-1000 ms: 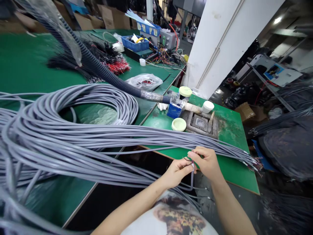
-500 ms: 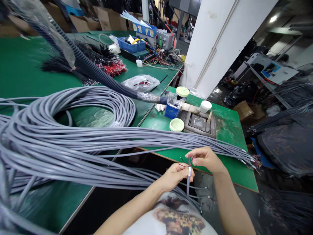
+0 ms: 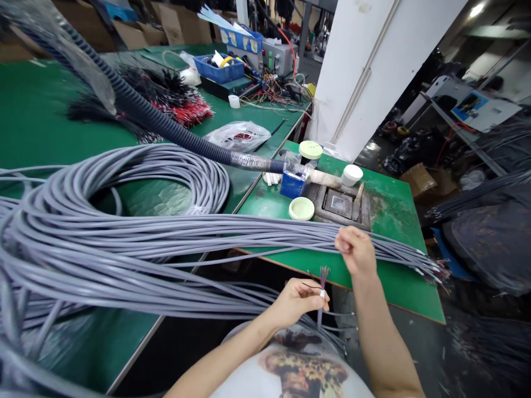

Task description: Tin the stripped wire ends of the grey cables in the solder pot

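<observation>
While left hand (image 3: 305, 298) pinches grey cable (image 3: 319, 319) near white collar (image 3: 322, 294), low centre of frame, thin wires (image 3: 324, 276) fan upward. Right hand (image 3: 357, 249) above, rightward, fingers curled together; whether grip holds anything, cannot tell. Beyond: grey cable bundle (image 3: 269, 231) across middle, cream dish (image 3: 301, 209) on green surface (image 3: 265, 205), blue bin (image 3: 219, 72) upper centre.

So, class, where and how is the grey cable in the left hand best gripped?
Probably pinched at the white band, from the left, as the left hand does: the grey cable points up in the view, and most thin wires fan out above that band.
</observation>
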The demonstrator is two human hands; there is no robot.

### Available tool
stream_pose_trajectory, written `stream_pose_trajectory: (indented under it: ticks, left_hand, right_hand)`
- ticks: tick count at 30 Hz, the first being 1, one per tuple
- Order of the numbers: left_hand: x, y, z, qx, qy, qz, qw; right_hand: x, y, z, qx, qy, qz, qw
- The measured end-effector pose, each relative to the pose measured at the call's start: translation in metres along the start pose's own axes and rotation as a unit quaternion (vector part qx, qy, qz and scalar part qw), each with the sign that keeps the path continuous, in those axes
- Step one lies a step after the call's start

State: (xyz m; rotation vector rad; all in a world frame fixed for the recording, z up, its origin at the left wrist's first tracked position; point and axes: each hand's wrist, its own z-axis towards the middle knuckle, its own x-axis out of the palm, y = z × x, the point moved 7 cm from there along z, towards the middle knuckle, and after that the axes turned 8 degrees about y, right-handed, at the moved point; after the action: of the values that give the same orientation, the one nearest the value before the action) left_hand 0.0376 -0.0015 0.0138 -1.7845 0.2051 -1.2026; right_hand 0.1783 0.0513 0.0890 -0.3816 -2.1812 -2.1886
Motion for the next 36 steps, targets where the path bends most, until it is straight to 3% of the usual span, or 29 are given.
stream_pose_trajectory:
  ticks: [3,7,10,17,19,23,25,29,33,36]
  left_hand:
    - [-0.009,0.001,-0.001,0.02,-0.024,-0.005,0.999]
    - [-0.015,-0.001,0.002,0.027,-0.032,-0.013,0.999]
    - [-0.012,-0.002,0.003,0.024,-0.024,-0.012,0.999]
    - [-0.007,-0.001,0.001,0.018,-0.016,-0.002,1.0]
    - [-0.007,-0.001,0.0,0.018,-0.013,0.0,1.0]
    - [-0.007,0.001,-0.001,0.021,-0.002,-0.006,1.0]
    - [-0.01,0.0,-0.001,0.03,-0.014,-0.015,0.999]
    - [-0.017,-0.001,0.001,0.043,-0.062,-0.026,0.997]
    - [-0.016,-0.001,0.003,0.049,-0.073,-0.035,0.995]
    - [-0.013,-0.004,0.003,0.058,-0.072,-0.026,0.995]
  right_hand:
    - [-0.007,0.003,0.0,0.015,0.036,-0.072,0.997]
    - [0.013,-0.01,-0.016,0.098,0.176,-0.168,0.965]
    - [0.029,-0.014,-0.022,0.108,0.212,-0.15,0.96]
    - [0.04,-0.02,-0.017,0.104,0.18,-0.153,0.966]
    - [0.035,-0.023,-0.013,0.097,0.153,-0.146,0.972]
    - [0.015,-0.015,-0.005,0.045,0.042,-0.098,0.993]
    - [0.012,-0.007,-0.006,0.026,0.034,-0.122,0.992]
    - [0.025,0.007,-0.021,0.007,0.085,-0.273,0.958]
    - [0.048,0.023,-0.039,-0.098,0.075,-0.435,0.892]
    - [0.062,0.027,-0.045,-0.16,0.057,-0.495,0.852]
